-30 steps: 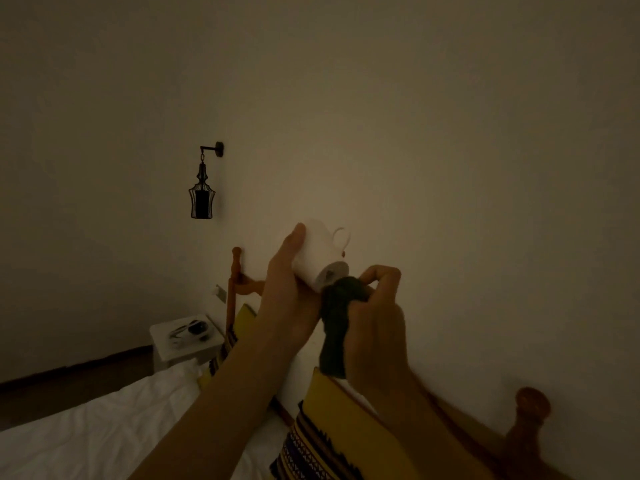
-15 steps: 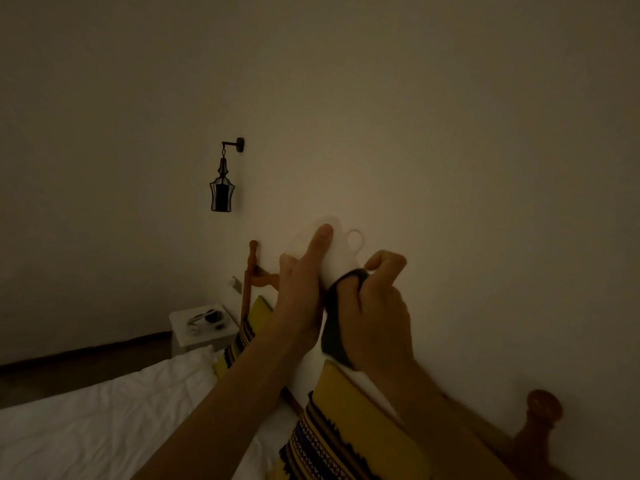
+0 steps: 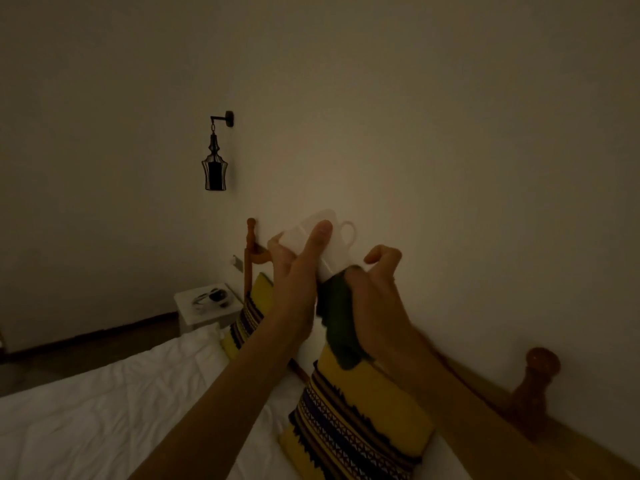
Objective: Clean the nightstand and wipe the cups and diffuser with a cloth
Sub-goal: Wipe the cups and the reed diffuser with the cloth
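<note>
- Dim bedroom, bare wall (image 3: 415, 133) behind.
- Left hand (image 3: 298, 282) wrapped round tilted cup (image 3: 332, 251), held up over the bed (image 3: 104, 410).
- Right hand (image 3: 377, 306) clenched on cloth (image 3: 337, 323), pressed at cup's lower end.
- Best to turn cup slowly, keeping cloth tight against it.

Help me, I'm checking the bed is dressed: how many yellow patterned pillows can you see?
2. One pillow lies near, below the right hand with the cloth. The other pillow stands farther back, beside the nightstand, partly hidden by the left hand holding the cup.
</note>
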The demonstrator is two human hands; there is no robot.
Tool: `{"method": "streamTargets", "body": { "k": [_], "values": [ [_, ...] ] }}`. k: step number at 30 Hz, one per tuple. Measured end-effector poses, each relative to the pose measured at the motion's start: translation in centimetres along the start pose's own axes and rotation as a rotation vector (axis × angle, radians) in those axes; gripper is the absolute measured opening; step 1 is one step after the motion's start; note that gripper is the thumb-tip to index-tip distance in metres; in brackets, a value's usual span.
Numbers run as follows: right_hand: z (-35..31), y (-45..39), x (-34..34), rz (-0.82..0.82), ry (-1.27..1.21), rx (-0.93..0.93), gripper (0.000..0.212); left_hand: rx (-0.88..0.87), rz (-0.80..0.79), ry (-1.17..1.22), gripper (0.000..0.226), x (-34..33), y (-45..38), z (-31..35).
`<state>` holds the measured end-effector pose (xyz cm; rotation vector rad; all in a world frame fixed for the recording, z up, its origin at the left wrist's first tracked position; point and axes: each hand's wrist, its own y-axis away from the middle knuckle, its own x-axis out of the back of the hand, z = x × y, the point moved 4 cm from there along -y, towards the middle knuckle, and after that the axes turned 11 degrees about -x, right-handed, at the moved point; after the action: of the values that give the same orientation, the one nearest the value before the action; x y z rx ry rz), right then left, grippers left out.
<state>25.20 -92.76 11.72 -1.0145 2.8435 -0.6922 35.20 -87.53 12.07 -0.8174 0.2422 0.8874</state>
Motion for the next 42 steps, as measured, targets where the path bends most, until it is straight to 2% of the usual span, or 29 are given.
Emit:
{"method": "streamTargets", "body": {
  "k": [2, 4, 6, 10, 13, 17, 19, 26, 30, 36, 39, 42],
  "values": [
    [2.3, -1.1, 1.2, 0.025, -0.224, -0.214, 0.021, -0.04, -0.004, -0.068, 0.062, 1.2, 0.0, -0.4],
    [4.9, -1.4, 2.0, 0.115, -0.246, -0.337, 0.012, -0.043, -0.014, -0.123, 0.07, 2.8, 0.0, -1.0],
    [7.9, -0.9, 2.1, 0.162, -0.171, -0.396, 0.006, -0.012, -0.06, -0.176, 0.08, 4.6, 0.2, -2.3],
    [13.8, 1.1, 1.4, 0.081, -0.042, -0.534, 0.019, 0.11, -0.146, -0.388, 0.094, 9.7, 1.7, -6.3],
    [18.3, 2.4, 1.0, 0.054, 0.111, -0.587, 0.015, 0.179, -0.28, -0.673, 0.092, 14.4, 3.6, -9.7],
    [25.1, 5.0, 0.1, 0.016, 0.246, -0.647, 0.016, 0.274, -0.561, -1.138, 0.1, 20.8, 8.3, -15.4],
    [29.1, 6.4, -0.6, -0.016, 0.25, -0.73, 0.013, 0.39, -0.656, -1.25, 0.098, 24.0, 11.2, -18.8],
    [42.4, 13.4, -2.8, -0.054, 0.255, -1.111, 0.023, 0.735, -0.894, -1.301, 0.094, 32.7, 22.2, -28.7],
    [49.5, 17.8, -2.7, -0.079, 0.284, -1.216, 0.025, 0.841, -1.083, -1.374, 0.09, 36.8, 27.7, -33.6],
    [57.3, 22.0, -0.1, -0.011, 0.331, -1.359, 0.035, 0.776, -1.385, -1.414, 0.088, 40.5, 34.2, -39.7],
    [60.1, 22.7, 1.1, 0.066, 0.341, -1.373, 0.028, 0.696, -1.523, -1.389, 0.084, 41.5, 36.4, -42.1],
    [62.0, 22.8, 1.2, 0.103, 0.344, -1.391, 0.024, 0.616, -1.578, -1.375, 0.078, 42.3, 37.6, -43.7]
  ]
}}
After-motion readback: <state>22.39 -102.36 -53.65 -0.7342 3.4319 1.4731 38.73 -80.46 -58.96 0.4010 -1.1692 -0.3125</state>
